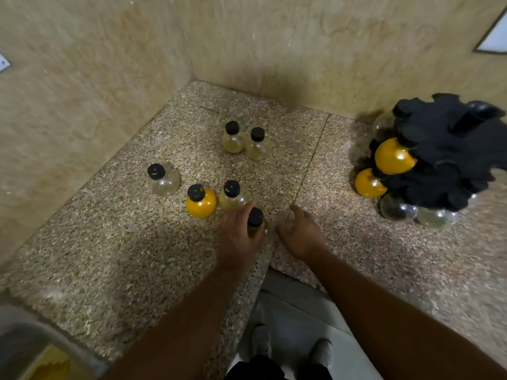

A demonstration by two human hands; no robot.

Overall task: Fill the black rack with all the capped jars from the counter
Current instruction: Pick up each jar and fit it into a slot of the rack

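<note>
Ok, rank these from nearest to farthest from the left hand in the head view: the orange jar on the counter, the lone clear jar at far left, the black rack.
From the left hand:
1. Orange jar, just up-left.
2. Clear jar, farther left.
3. Black rack, far right.

Person, seen from above. Both forearms bare to the bottom edge of the frame, no sleeves in view; left hand (241, 237) and right hand (300, 234) bare, without gloves, rings or watch. Dark garment (255, 370) at bottom centre. Light grey shoes (319, 352) below, lower centre of the frame.
</note>
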